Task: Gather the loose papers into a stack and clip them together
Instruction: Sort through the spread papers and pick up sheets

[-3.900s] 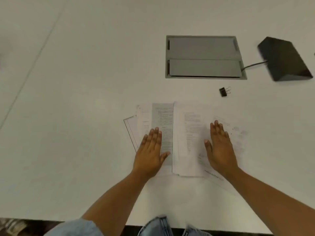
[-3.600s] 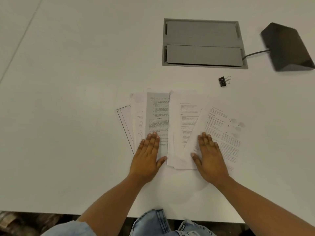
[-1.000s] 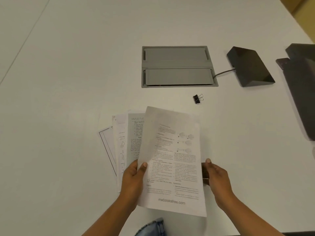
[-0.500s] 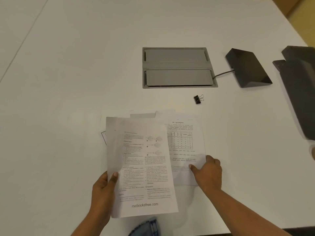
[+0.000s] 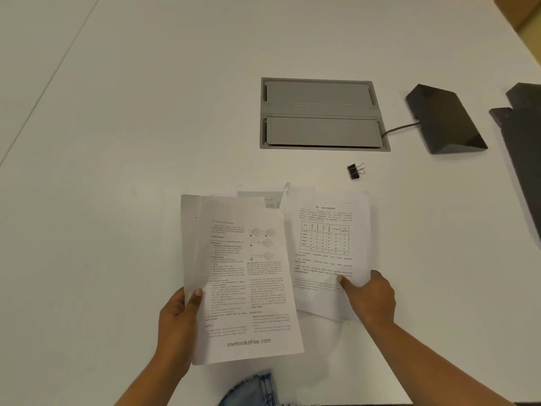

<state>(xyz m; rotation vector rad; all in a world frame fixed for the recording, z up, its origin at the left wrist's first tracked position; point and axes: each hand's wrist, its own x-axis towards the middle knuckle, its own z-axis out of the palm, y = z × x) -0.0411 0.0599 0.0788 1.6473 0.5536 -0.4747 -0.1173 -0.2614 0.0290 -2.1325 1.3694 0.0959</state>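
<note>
The left hand gripped a small bundle of printed sheets by its left edge, thumb on top and fingers curled beneath, lifted near the front edge of the white table. The top page carried "mebooksfree.com" in large letters along its bottom, a bold heading "Symptoms" lower right, and small diagrams beside columns of text too fine to read. A greyer page showed behind it, offset to the left.

Just to the right, the right hand pinched the lower right part of the tabled sheet, thumb pressed on the print and fingers curled at the page's edge. That sheet bore a ruled grid with lines of script above and below; the lettering was too small to make out. More papers peeked out behind both, lying on the table.

The black binder clip lay on the table beyond the papers, apart from them, just before the near right corner of a grey hatch set into the tabletop. A cable ran from the hatch to a black wedge-shaped box. A dark object sat at the right edge.
</note>
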